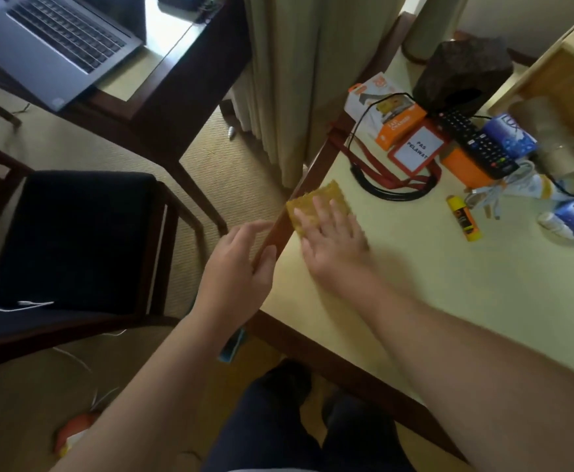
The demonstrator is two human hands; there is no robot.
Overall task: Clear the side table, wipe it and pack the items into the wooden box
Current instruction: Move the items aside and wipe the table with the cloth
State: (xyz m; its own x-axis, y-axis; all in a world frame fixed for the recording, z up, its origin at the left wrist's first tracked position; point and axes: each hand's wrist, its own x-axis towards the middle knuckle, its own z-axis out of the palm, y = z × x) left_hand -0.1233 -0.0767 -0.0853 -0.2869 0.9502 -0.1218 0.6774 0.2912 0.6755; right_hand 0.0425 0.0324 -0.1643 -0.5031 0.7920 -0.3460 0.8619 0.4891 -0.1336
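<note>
"PAS PELAWAT" on red badge holder (416, 148); "LUX" on blue soap box (509, 135)

It looked like a hotel room or bedroom used for work. Woven beige carpet (207, 165) covered the floor and pale pleated curtains (299, 80) hung to it. A silver open laptop (57, 42) sat on a dark wood glass-topped worktop (163, 83), beside a dark-cushioned wooden armchair (74, 240). A black television remote (476, 144) lay near the far edge of a cream-topped worktop (415, 284).
</note>
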